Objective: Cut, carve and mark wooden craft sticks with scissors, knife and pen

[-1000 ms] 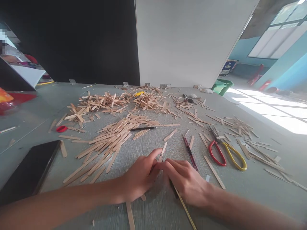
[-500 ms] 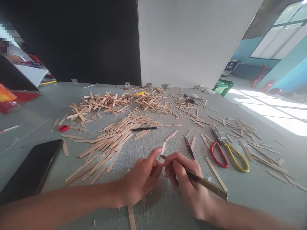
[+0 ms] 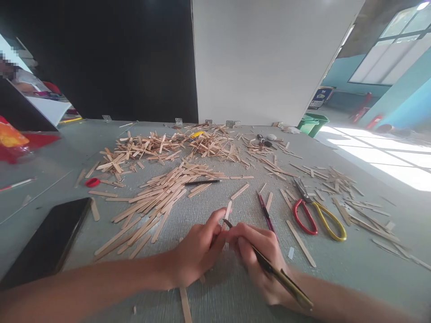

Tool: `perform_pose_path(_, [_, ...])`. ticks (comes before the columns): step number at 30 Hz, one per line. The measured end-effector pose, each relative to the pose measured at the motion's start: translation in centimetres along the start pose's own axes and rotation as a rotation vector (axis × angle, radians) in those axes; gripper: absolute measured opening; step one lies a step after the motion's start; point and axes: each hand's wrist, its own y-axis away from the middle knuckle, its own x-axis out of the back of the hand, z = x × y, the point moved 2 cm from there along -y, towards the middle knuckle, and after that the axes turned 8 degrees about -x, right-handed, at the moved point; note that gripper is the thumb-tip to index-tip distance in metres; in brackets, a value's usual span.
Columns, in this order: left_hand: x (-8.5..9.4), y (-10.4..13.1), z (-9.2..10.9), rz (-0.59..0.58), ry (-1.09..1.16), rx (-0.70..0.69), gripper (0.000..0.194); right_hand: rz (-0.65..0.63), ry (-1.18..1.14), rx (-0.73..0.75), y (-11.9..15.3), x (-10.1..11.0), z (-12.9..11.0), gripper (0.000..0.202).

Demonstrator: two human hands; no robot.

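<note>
Pinched in the fingers of my left hand (image 3: 198, 252) is a wooden craft stick (image 3: 229, 208), its rounded end pointing up and away. My right hand (image 3: 261, 253) is wrapped round a brass-coloured craft knife (image 3: 290, 285), whose handle slants back past the wrist. The knife's dark tip reaches the stick close to my left fingers; whether it is pressing in, I cannot tell. Just beyond, one loose stick (image 3: 240, 191) lies on the table (image 3: 208, 211). To the right of my hands lies a dark red cutter (image 3: 266, 213).
Left of my hands spreads a heap of craft sticks (image 3: 161, 193) with a black pen (image 3: 202, 182) on it. Scissors (image 3: 305, 211) with red and yellow handles lie right. A black phone (image 3: 47, 237) is at left, near a red ring (image 3: 92, 182). Upright boards (image 3: 256, 63) stand behind.
My right hand has shifted slightly left and the knife handle has swung to a steeper slant. The left hand still holds the stick in nearly the same spot. The view has shifted a little.
</note>
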Motion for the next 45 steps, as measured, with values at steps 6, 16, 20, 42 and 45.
perform_pose_path(6, [0.5,-0.5,0.0,0.044,0.005,0.021,0.038,-0.222,0.076,-0.153,-2.0,2.0,-0.8,0.017])
perform_pose_path(16, [0.6,-0.4,-0.4,0.080,-0.065,0.023,0.036,-0.388,-0.233,-0.678,-2.5,3.9,-1.8,0.022])
perform_pose_path(20, [0.6,-0.6,-0.3,0.114,-0.139,0.008,0.026,-0.224,-0.097,-0.746,-2.7,3.3,-1.6,0.009])
perform_pose_path(42, [0.5,-0.3,-0.4,-0.071,-0.669,-0.176,0.030,-0.278,-0.416,-1.182,-2.1,3.4,-1.4,0.020])
perform_pose_path(45, [0.5,-0.2,-0.1,-0.091,-0.675,-0.209,0.031,-0.331,-0.436,-1.234,-1.8,2.9,-1.1,0.020])
